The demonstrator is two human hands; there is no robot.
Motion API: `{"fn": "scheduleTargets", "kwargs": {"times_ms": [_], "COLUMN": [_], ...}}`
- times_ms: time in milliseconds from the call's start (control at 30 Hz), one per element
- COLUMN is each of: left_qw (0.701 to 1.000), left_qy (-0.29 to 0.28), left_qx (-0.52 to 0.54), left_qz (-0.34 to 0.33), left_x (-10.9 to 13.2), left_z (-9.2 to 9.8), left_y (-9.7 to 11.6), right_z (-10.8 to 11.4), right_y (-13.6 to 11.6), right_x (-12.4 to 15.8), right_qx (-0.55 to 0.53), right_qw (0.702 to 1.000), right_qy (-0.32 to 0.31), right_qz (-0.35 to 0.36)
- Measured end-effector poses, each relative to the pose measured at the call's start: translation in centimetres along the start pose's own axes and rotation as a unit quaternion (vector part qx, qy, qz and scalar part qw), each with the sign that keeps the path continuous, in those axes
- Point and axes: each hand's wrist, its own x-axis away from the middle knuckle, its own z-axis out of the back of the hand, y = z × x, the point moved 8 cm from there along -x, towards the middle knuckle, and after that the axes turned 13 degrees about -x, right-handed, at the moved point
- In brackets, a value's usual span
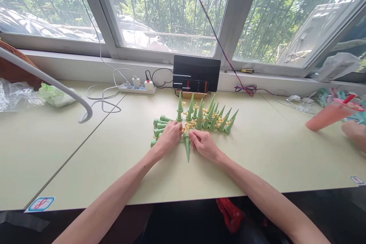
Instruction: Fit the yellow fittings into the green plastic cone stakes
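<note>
A green watering spike [187, 148] lies between my hands with its tip toward me and a yellow piece at its capped end. My left hand [169, 137] is closed, its fingertips pinched beside the small yellow valves [187, 126]; what they hold is too small to make out. Close against the capped end of that spike, my right hand [204, 145] is curled shut, and its fingers hide whatever is inside. Several green spikes [200, 116] stand point up behind my hands, with yellow pieces scattered among them. More capped spikes [160, 125] lie on their sides by my left hand.
Behind the spikes a black tablet [197, 65] and a phone [195, 85] lean upright. A power strip [137, 88] with white cables sits to the left. On the right, a tilted pink drink cup [328, 114] is near another person's hand [354, 133]. A grey arm [57, 76] crosses the left side.
</note>
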Motion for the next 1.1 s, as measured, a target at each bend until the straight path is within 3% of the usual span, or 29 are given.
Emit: {"fn": "scheduleTargets", "kwargs": {"times_ms": [200,333,567,1100], "left_qw": [0.997,0.994,0.985,0.984], "left_qy": [0.076,0.095,0.129,0.077], "left_qx": [0.026,0.060,0.101,0.111], "left_qz": [0.007,-0.002,-0.059,-0.117], "left_x": [-0.2,0.0,0.5,0.9], "left_z": [1.2,1.6,1.9,1.0], "left_y": [0.1,0.7,2.1,3.4], "right_z": [0.0,0.0,1.1,0.9], "right_y": [-0.5,-0.4,-0.6,-0.4], "right_x": [-0.1,-0.1,0.0,-0.1], "right_qx": [0.017,0.005,-0.065,-0.040], "right_qw": [1.000,1.000,0.996,0.998], "right_qy": [-0.003,0.000,0.063,0.046], "right_qz": [0.012,0.003,-0.018,-0.009]}}
